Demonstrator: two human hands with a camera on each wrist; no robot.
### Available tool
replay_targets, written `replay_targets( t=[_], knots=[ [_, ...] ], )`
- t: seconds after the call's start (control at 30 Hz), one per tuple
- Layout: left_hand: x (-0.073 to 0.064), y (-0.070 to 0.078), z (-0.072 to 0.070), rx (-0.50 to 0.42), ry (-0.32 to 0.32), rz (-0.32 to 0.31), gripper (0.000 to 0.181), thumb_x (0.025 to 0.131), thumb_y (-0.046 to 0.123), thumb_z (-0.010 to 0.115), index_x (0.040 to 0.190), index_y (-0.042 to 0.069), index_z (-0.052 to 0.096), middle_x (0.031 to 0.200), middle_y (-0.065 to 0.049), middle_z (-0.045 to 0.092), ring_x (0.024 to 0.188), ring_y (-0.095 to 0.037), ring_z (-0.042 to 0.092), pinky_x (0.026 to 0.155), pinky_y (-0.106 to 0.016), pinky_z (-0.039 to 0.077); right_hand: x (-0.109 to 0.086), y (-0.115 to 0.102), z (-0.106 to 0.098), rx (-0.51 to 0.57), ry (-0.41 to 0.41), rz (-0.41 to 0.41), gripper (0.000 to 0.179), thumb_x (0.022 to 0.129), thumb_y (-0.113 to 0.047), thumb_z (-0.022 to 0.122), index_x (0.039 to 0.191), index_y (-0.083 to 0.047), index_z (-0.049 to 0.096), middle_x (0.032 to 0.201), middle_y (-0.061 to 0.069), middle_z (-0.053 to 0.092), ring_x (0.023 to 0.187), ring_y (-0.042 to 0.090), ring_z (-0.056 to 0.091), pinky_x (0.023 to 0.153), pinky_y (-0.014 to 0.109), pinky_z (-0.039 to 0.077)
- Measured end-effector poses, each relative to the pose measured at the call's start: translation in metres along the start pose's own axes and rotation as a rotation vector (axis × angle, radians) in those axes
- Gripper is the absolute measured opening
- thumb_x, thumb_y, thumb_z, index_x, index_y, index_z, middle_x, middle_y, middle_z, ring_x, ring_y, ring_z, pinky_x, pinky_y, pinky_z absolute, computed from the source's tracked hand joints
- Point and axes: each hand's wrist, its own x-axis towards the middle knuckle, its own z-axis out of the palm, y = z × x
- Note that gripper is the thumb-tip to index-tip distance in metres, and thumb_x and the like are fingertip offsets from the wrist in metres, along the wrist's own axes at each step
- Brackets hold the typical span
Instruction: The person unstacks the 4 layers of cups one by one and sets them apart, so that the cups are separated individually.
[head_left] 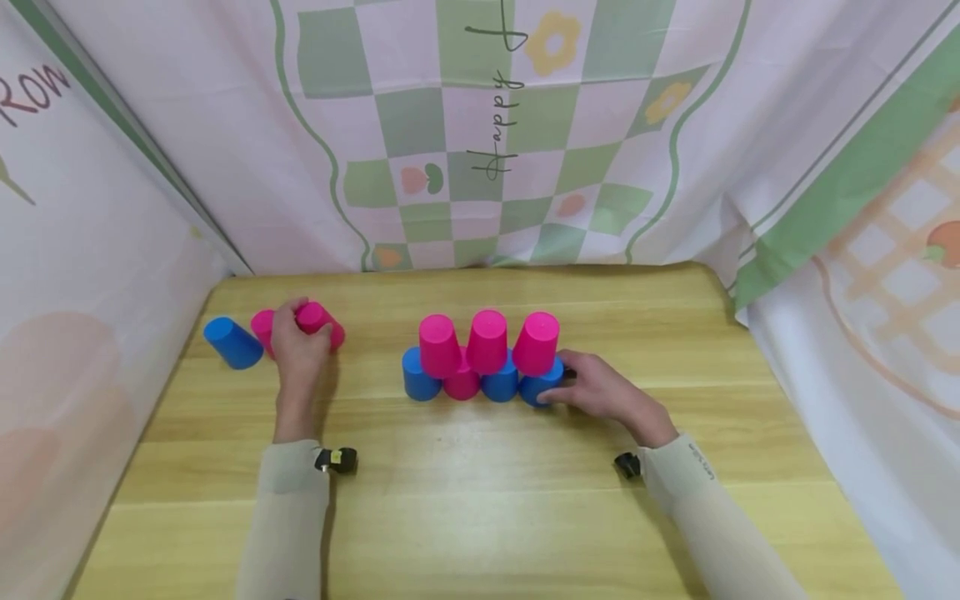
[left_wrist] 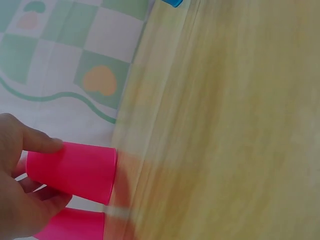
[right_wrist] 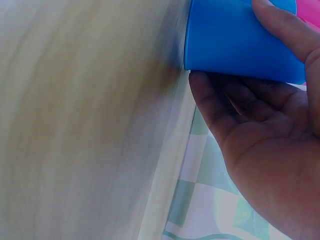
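Observation:
My left hand point(head_left: 300, 342) pinches an upside-down pink cup point(head_left: 321, 323) near its closed end, thumb on one side and fingers on the other. In the left wrist view that pink cup point(left_wrist: 75, 170) stands rim down at the table. Beside it is a second pink cup point(head_left: 262, 327), partly hidden by the hand. At the right, my right hand point(head_left: 600, 387) holds the end blue cup point(head_left: 538, 387) of a stack's bottom row, thumb and fingers on opposite sides. On it rests a pink cup point(head_left: 537, 343), the rightmost of three in the upper row.
Further along the bottom row are a blue cup point(head_left: 499, 385), a pink cup point(head_left: 461, 383) and another blue cup point(head_left: 422, 379). A lone blue cup point(head_left: 234, 343) stands at the far left of the wooden table point(head_left: 480, 492). Printed curtains point(head_left: 480, 125) enclose the table's back and sides.

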Motion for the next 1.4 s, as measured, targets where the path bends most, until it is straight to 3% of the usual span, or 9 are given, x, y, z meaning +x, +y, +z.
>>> replay_targets(
  t=[0.2,0.43,0.63,0.77,0.9,0.97,1.07,1.2,1.4],
  knots=[
    [-0.001,-0.001,0.001,0.034,0.004,0.016,0.057,0.092,0.002,0.06,0.145,0.009,0.041,0.146,-0.013,0.043,0.134,-0.028,0.042,0.11,-0.045,0.04,0.0,0.001,0.0,0.006,-0.002,0.007,0.043,0.079,-0.042,0.08,0.112,-0.021,0.063,0.098,-0.003,0.066,0.085,0.02,0.059,0.08,0.036,0.052],
    [-0.004,0.0,0.0,0.035,-0.02,-0.024,0.059,0.094,0.006,0.061,0.148,0.014,0.039,0.148,-0.009,0.04,0.135,-0.026,0.04,0.109,-0.045,0.041,0.0,0.002,0.001,0.005,-0.006,-0.002,0.044,0.079,-0.043,0.08,0.113,-0.021,0.063,0.099,-0.003,0.066,0.086,0.02,0.059,0.081,0.036,0.052],
    [-0.004,0.005,-0.001,0.022,0.024,0.011,0.06,0.093,0.007,0.063,0.148,0.015,0.041,0.147,-0.009,0.043,0.136,-0.025,0.04,0.112,-0.041,0.038,0.0,0.001,0.001,0.015,-0.018,0.005,0.044,0.079,-0.043,0.08,0.113,-0.021,0.063,0.097,-0.002,0.065,0.085,0.021,0.058,0.078,0.036,0.052],
    [-0.006,0.01,-0.001,-0.015,0.116,0.107,0.054,0.092,0.007,0.064,0.142,0.011,0.047,0.143,-0.009,0.048,0.133,-0.026,0.043,0.111,-0.04,0.038,-0.001,0.001,0.0,0.021,-0.025,0.0,0.043,0.08,-0.044,0.079,0.112,-0.02,0.063,0.096,-0.001,0.065,0.083,0.021,0.058,0.076,0.036,0.053],
    [-0.014,0.021,0.0,-0.073,0.243,0.291,0.044,0.091,0.006,0.065,0.133,0.006,0.054,0.135,-0.01,0.055,0.126,-0.023,0.049,0.107,-0.038,0.041,-0.001,0.001,0.0,0.024,-0.028,-0.009,0.042,0.08,-0.043,0.079,0.112,-0.02,0.063,0.096,-0.001,0.065,0.084,0.02,0.058,0.077,0.036,0.053],
    [-0.019,0.029,0.001,-0.137,0.258,0.371,0.04,0.09,0.006,0.065,0.129,0.005,0.057,0.13,-0.009,0.058,0.124,-0.02,0.051,0.107,-0.037,0.042,-0.001,0.001,0.0,0.024,-0.026,-0.011,0.043,0.08,-0.043,0.079,0.112,-0.02,0.063,0.096,-0.001,0.065,0.084,0.02,0.058,0.077,0.036,0.053],
    [-0.03,0.044,0.004,-0.264,0.196,0.453,0.036,0.091,0.007,0.066,0.126,0.004,0.059,0.127,-0.007,0.06,0.123,-0.016,0.052,0.108,-0.037,0.042,-0.001,0.001,-0.001,0.023,-0.018,-0.01,0.043,0.08,-0.042,0.079,0.112,-0.021,0.063,0.095,-0.001,0.065,0.083,0.02,0.058,0.076,0.036,0.053],
    [-0.048,0.062,0.008,-0.399,0.049,0.491,0.038,0.093,0.007,0.065,0.13,0.004,0.056,0.129,-0.007,0.058,0.127,-0.02,0.051,0.11,-0.043,0.041,-0.001,0.001,-0.002,0.023,-0.009,-0.005,0.041,0.08,-0.041,0.08,0.112,-0.021,0.063,0.094,-0.001,0.065,0.083,0.021,0.058,0.075,0.036,0.053],
    [-0.074,0.087,0.009,-0.5,-0.091,0.477,0.041,0.093,0.0,0.061,0.133,-0.002,0.051,0.132,-0.015,0.054,0.131,-0.031,0.048,0.11,-0.053,0.038,-0.001,0.001,-0.001,0.023,-0.01,-0.01,0.042,0.08,-0.041,0.08,0.112,-0.021,0.063,0.096,-0.001,0.065,0.084,0.021,0.059,0.078,0.036,0.053]
  ],
)
